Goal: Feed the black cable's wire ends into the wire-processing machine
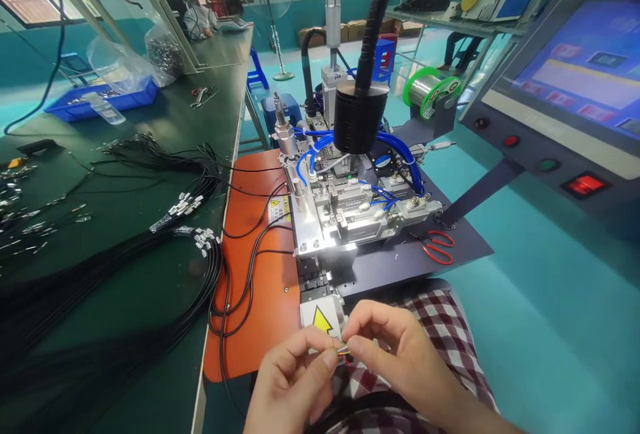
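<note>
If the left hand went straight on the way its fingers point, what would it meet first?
Most likely the fingertips of the right hand, just across the thin wires, though exact depth is unclear.

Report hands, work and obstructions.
Left hand and right hand pinching thin multicoloured wires. Wires partly hidden. Red-handled scissors apart on flat dark base; not blocking.

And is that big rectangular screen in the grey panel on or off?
On. The big rectangular screen glows blue with a pale yellow band, and the red rectangular switch below it is lit too.
</note>
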A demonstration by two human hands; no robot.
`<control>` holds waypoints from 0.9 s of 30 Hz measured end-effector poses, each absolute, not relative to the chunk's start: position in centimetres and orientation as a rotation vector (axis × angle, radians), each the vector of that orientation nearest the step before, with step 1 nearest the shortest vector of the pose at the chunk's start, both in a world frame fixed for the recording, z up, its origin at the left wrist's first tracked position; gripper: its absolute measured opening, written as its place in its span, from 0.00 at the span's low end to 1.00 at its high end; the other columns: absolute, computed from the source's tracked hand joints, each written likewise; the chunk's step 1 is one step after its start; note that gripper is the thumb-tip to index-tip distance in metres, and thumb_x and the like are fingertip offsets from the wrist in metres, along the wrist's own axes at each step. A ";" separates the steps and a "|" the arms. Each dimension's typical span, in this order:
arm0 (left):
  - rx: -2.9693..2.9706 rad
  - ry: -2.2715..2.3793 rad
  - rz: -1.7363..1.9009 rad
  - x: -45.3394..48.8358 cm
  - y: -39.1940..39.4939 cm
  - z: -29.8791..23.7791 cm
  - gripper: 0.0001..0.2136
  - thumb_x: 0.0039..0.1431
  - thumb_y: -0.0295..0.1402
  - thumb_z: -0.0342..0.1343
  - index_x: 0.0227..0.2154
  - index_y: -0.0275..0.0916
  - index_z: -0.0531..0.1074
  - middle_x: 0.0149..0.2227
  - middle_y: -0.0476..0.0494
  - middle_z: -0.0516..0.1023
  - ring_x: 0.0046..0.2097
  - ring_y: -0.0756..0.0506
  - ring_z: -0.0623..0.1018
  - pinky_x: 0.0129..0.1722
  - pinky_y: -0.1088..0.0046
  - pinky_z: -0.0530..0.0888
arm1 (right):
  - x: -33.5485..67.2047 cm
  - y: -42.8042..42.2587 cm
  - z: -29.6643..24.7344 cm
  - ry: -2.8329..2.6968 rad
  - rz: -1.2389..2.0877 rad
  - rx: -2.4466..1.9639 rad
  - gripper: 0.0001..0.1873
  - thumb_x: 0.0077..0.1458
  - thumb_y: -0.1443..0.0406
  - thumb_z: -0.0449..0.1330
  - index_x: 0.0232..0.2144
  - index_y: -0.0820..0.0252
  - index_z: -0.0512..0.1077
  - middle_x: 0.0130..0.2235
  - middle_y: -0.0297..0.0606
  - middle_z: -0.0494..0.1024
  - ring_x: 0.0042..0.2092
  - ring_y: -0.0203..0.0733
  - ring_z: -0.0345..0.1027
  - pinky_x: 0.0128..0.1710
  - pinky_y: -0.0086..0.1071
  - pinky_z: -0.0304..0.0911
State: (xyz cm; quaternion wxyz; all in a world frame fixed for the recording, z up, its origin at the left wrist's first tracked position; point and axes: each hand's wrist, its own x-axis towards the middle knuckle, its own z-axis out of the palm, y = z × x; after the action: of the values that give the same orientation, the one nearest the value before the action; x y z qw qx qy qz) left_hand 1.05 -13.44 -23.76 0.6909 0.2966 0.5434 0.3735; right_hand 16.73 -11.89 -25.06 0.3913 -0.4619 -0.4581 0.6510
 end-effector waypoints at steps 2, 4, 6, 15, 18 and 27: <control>0.682 1.207 0.843 0.9 -13.4 -24.0 0.16 0.46 0.45 0.65 0.25 0.36 0.73 0.16 0.58 0.56 0.17 0.59 0.52 0.19 0.80 0.45 | 16.8 -11.9 -25.1 -1.160 1.666 -1.179 0.05 0.50 0.65 0.61 0.27 0.61 0.71 0.26 0.31 0.70 0.29 0.34 0.60 0.29 0.29 0.56; 0.697 1.189 0.831 0.8 -13.3 -24.2 0.16 0.47 0.45 0.65 0.26 0.36 0.73 0.16 0.58 0.56 0.17 0.58 0.53 0.18 0.80 0.46 | 16.9 -11.9 -25.0 -1.160 1.673 -1.185 0.05 0.50 0.64 0.62 0.27 0.61 0.71 0.25 0.30 0.70 0.28 0.34 0.60 0.29 0.29 0.56; 0.707 1.172 0.807 0.7 -13.3 -24.3 0.16 0.48 0.45 0.64 0.26 0.36 0.72 0.16 0.58 0.55 0.18 0.58 0.53 0.18 0.80 0.47 | 16.9 -11.9 -25.0 -1.159 1.673 -1.191 0.05 0.49 0.64 0.62 0.27 0.61 0.71 0.25 0.30 0.70 0.28 0.34 0.60 0.29 0.29 0.56; 0.715 1.162 0.781 0.7 -13.5 -24.0 0.17 0.49 0.47 0.63 0.27 0.36 0.71 0.16 0.59 0.53 0.18 0.58 0.51 0.18 0.81 0.46 | 16.5 -12.4 -25.0 -1.101 1.671 -1.193 0.08 0.49 0.62 0.63 0.25 0.61 0.69 0.24 0.29 0.66 0.26 0.33 0.58 0.27 0.28 0.59; 0.692 1.162 0.788 0.9 -13.5 -24.0 0.18 0.47 0.47 0.64 0.27 0.36 0.70 0.16 0.59 0.54 0.18 0.58 0.50 0.18 0.81 0.46 | 16.3 -12.4 -25.3 -1.003 1.763 -1.163 0.12 0.49 0.59 0.65 0.26 0.61 0.68 0.22 0.28 0.64 0.25 0.32 0.55 0.24 0.26 0.58; 0.645 1.213 0.912 1.9 -13.7 -23.1 0.15 0.44 0.41 0.68 0.24 0.35 0.72 0.19 0.56 0.61 0.21 0.59 0.51 0.19 0.84 0.49 | 16.2 -12.6 -26.1 -0.821 1.883 -1.000 0.16 0.47 0.56 0.67 0.26 0.62 0.69 0.20 0.25 0.64 0.20 0.27 0.52 0.19 0.23 0.51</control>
State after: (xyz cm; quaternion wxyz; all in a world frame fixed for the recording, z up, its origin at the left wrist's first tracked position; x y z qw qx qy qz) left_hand 1.86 -13.71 -23.11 0.6790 0.2870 0.5400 0.4062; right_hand 16.17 -12.59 -26.08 0.4154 -0.3983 -0.3269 0.7496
